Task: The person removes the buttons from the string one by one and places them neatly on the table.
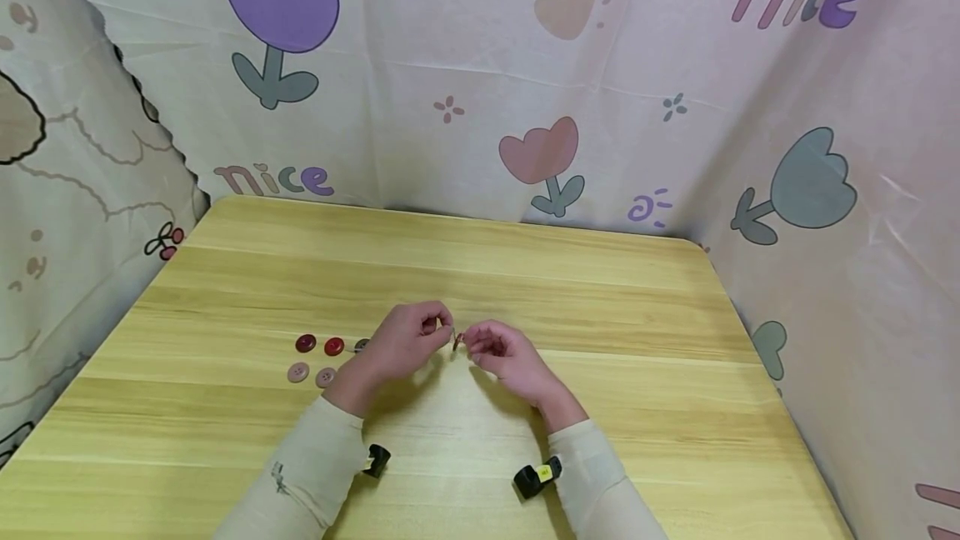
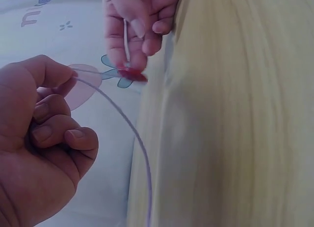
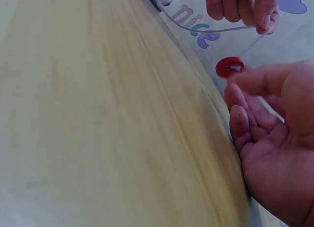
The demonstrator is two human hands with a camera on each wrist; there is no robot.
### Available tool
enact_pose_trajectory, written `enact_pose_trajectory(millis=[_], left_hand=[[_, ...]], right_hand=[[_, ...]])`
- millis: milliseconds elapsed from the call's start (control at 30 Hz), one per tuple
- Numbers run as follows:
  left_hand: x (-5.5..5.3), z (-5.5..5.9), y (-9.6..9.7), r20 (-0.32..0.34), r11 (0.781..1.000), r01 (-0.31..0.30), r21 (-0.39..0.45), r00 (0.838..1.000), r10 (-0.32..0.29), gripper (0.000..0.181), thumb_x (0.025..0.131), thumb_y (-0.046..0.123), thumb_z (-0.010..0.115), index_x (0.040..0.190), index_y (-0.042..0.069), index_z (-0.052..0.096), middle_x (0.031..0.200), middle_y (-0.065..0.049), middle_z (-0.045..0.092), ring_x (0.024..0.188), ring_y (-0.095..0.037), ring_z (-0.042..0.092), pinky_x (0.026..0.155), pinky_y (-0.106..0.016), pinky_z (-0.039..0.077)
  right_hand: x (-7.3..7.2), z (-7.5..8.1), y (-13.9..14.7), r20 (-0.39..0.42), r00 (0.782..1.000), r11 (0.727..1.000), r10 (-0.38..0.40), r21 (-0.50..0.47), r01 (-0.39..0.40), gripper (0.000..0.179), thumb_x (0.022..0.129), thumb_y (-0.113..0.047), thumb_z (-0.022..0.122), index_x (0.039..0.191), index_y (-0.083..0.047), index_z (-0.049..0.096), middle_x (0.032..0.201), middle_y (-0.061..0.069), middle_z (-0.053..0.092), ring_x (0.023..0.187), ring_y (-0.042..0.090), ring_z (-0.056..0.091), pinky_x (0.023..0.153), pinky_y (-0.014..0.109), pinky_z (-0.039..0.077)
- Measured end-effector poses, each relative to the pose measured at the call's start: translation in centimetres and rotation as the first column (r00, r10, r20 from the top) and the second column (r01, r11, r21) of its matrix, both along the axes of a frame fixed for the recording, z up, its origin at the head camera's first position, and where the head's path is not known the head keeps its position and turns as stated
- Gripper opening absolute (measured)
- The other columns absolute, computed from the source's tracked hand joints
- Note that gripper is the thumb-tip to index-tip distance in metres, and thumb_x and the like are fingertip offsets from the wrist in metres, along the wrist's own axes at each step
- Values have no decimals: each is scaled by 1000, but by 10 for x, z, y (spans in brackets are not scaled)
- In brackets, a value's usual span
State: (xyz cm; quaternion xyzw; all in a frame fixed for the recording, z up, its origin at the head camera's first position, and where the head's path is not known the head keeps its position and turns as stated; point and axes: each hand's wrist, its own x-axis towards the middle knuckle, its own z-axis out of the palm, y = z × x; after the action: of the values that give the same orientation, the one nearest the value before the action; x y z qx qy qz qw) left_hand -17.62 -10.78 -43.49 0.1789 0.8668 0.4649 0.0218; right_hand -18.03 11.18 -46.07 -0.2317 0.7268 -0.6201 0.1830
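Observation:
My left hand [image 1: 405, 342] pinches a thin pale cord [image 2: 120, 110] between thumb and forefinger, its other fingers curled loosely in the left wrist view. From that pinch one stretch of cord runs to a red button [image 3: 229, 67], and another bends away toward the table. The button hangs tilted at the fingertips of my right hand [image 1: 513, 357], which pinches its edge. A short white length of cord lies along the right fingers in the left wrist view, on the button's far side. Both hands are close together above the table.
On the wooden table [image 1: 450, 261], left of my hands, lie a dark red button [image 1: 305, 343], a red button [image 1: 333, 346], a dark grey button [image 1: 362, 345] partly behind the left wrist, and two dusty pink buttons [image 1: 297, 372]. A printed curtain [image 1: 420, 32] hangs behind.

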Motion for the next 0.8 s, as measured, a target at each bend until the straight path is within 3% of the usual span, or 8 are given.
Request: enact_pose_trajectory(millis=[300,567,800], left_hand=[[0,6,2,-22,1000,14,18,1000,-14,9,96,11,62,89,13,67,59,4,38,51,-9,32,52,-28,32],[0,8,3,-23,1000,12,19,1000,-12,9,96,12,62,88,15,66,59,5,36,52,-9,31,53,-29,32],[0,10,4,-29,1000,19,22,999,-18,10,96,11,63,87,16,66,59,5,35,53,-9,30,54,-29,31]], right_hand=[[4,5,-6,-61,998,997,-8,81,13,21,94,6,63,114,9,60,107,23,65,93,30,62,77,29,49],[5,5,-8,-60,998,998,-8,61,12,15,99,1,58,111,7,64,107,22,67,97,43,62,79,29,48],[5,6,-8,-51,999,998,-7,64,10,18,102,-1,54,114,7,64,110,24,66,104,41,61,85,33,47]])
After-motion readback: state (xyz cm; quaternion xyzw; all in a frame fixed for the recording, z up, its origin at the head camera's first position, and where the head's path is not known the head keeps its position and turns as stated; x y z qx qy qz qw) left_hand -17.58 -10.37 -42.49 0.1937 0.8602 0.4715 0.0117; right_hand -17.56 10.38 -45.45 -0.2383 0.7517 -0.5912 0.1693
